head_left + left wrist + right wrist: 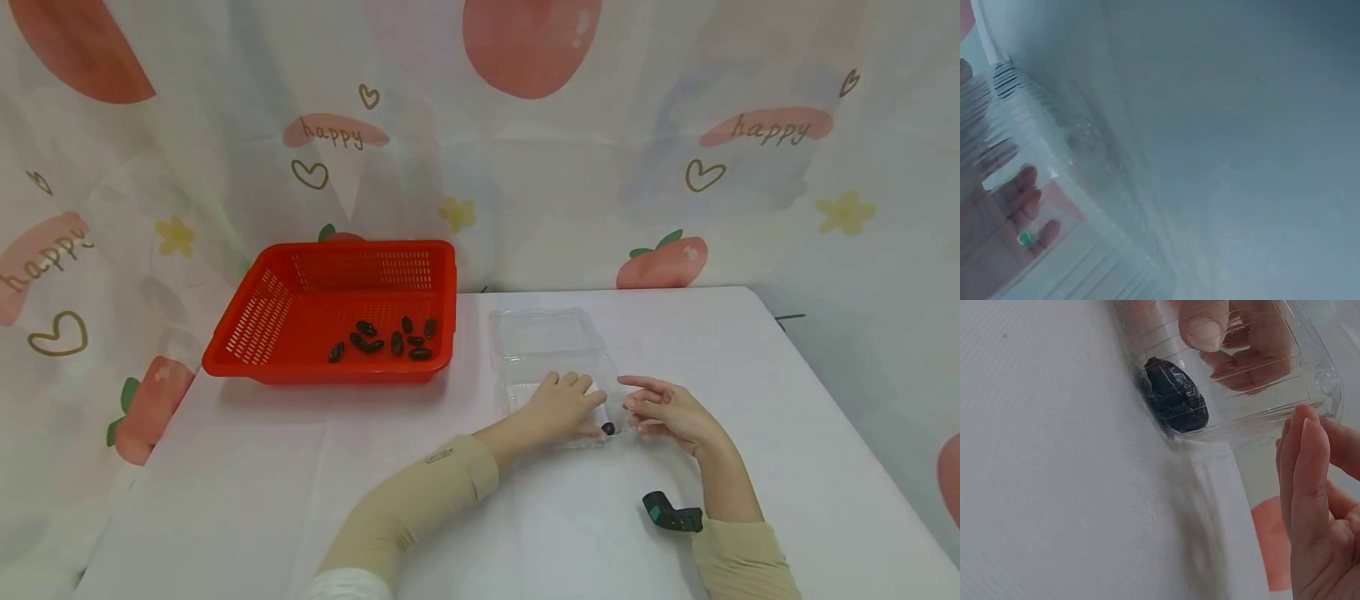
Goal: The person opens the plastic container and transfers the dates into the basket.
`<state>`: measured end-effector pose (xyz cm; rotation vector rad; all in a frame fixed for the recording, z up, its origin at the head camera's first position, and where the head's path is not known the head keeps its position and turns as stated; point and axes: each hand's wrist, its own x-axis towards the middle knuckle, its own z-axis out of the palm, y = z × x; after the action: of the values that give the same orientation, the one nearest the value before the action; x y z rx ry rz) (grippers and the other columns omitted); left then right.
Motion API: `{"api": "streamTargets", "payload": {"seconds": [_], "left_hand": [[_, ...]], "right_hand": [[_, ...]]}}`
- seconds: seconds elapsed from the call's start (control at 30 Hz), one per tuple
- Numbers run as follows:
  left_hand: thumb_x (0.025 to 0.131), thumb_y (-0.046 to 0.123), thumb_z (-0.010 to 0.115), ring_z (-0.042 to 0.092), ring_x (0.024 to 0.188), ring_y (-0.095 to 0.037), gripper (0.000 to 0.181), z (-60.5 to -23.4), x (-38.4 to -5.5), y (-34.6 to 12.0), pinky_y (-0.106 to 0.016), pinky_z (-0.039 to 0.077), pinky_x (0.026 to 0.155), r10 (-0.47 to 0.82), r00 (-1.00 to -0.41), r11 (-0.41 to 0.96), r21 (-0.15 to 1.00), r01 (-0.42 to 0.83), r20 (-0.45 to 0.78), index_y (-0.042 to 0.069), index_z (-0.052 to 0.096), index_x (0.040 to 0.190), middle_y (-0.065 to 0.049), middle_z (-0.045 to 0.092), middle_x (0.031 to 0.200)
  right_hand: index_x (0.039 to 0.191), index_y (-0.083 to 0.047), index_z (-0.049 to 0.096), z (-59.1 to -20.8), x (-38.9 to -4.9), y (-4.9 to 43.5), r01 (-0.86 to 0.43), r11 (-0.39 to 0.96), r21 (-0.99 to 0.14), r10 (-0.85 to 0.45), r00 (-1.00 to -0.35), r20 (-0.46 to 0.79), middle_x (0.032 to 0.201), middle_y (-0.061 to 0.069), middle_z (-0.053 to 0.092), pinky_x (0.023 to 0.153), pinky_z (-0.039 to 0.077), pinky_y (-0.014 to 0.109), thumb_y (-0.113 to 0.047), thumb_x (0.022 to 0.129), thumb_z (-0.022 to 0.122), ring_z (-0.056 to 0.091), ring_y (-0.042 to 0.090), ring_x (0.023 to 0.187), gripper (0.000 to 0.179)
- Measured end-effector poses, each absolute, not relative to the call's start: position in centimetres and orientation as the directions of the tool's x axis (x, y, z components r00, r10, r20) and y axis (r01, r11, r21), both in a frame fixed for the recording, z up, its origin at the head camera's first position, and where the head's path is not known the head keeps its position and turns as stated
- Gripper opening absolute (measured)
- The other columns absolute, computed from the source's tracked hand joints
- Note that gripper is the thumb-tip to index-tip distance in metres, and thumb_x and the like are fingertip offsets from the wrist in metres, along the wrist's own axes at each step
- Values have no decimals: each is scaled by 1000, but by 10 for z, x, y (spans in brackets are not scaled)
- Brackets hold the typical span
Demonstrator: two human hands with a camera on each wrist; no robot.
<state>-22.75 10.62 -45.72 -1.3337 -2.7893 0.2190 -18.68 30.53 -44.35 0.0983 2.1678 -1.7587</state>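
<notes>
A clear plastic hinged box (551,333) lies on the white table with its lid laid back. My left hand (562,404) reaches over the box's front part, fingers loosely bent and holding nothing. One dark, wrinkled date (1175,397) rests in the box's front right corner, just apart from the left thumb. Beside the box's right side is my right hand (671,412), its fingers relaxed with nothing between them; whether its fingertips touch the rim I cannot tell. In the left wrist view, the right hand (1016,212) shows through the ribbed plastic wall.
A red plastic basket (330,371) with slotted walls stands at the back left, with several dates (367,343) on its floor. A black angled device (671,512) with a green patch sits by the right wrist. A printed curtain (600,200) hangs behind the table (247,500).
</notes>
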Motion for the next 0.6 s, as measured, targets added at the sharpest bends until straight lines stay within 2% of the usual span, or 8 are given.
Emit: {"api": "streamTargets", "payload": {"seconds": [0.2, 0.6], "left_hand": [[80, 67, 45, 45, 107, -10, 59, -461, -229, 113, -30, 36, 86, 783, -620, 609, -149, 779, -38, 33, 47, 128, 8, 49, 119], [87, 55, 48, 44, 109, -10, 45, -463, -230, 117, -30, 35, 89, 774, -624, 609, -144, 780, -108, 33, 49, 126, 9, 49, 118]], "right_hand": [[136, 4, 33, -443, -187, 305, 259, 225, -939, -168, -939, -299, 82, -4, 64, 63, 52, 23, -14, 89, 59, 60, 9, 68, 56], [137, 4, 32, -444, -187, 305, 265, 220, -939, -163, -939, -303, 81, -5, 63, 62, 51, 23, -13, 89, 58, 60, 9, 67, 57]]}}
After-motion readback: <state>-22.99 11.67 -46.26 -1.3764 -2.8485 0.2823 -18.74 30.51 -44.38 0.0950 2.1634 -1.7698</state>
